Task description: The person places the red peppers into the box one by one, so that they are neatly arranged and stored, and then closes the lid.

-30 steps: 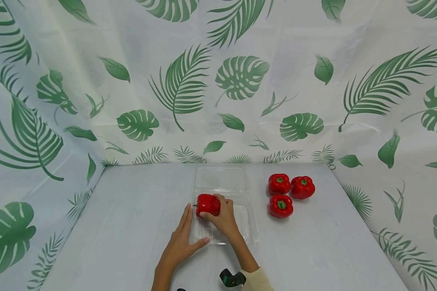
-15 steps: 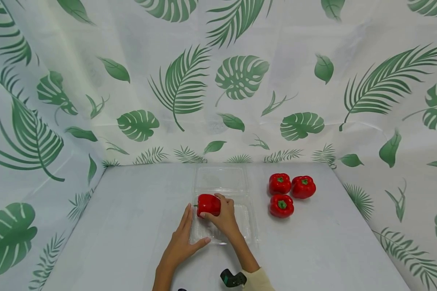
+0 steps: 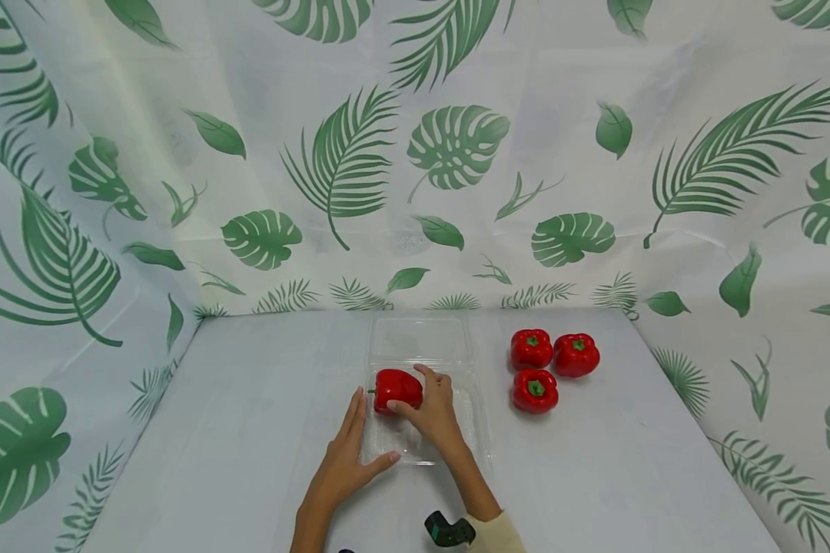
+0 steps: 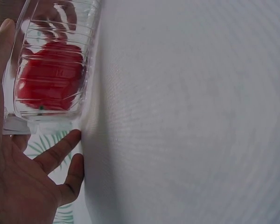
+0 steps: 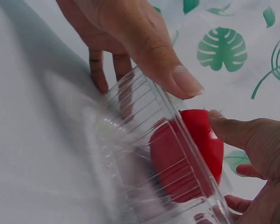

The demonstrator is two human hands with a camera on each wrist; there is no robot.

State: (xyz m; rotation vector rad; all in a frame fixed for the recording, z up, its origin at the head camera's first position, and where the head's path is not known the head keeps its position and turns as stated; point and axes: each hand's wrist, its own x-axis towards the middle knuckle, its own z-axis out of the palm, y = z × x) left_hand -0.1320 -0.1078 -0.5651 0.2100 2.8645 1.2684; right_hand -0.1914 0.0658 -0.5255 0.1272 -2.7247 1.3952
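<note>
A red bell pepper point(image 3: 396, 390) lies on its side in the left back part of a clear plastic clamshell container point(image 3: 480, 430), green stem toward the left. My right hand point(image 3: 437, 407) is at its right end, thumb tip at the pepper's near side and the other fingers spread away from it. Along the container's left wall, my left hand point(image 3: 346, 461) rests with straight fingers, its thumb at the front edge. In the left wrist view the pepper point(image 4: 51, 77) shows through the ribbed wall, beside the left hand point(image 4: 32, 191).
Three more red bell peppers, one nearest point(image 3: 534, 392), stand stem up to the right on the white table point(image 3: 200, 445). The container's lid point(image 3: 418, 340) lies folded back behind it. A black device point(image 3: 449, 530) is at the right wrist. Leaf-print cloth point(image 3: 415, 153) encloses the back and sides.
My right hand has loosened from the pepper and shifted slightly right, its fingers spreading. The pepper stays in the container, and the left hand has not moved.
</note>
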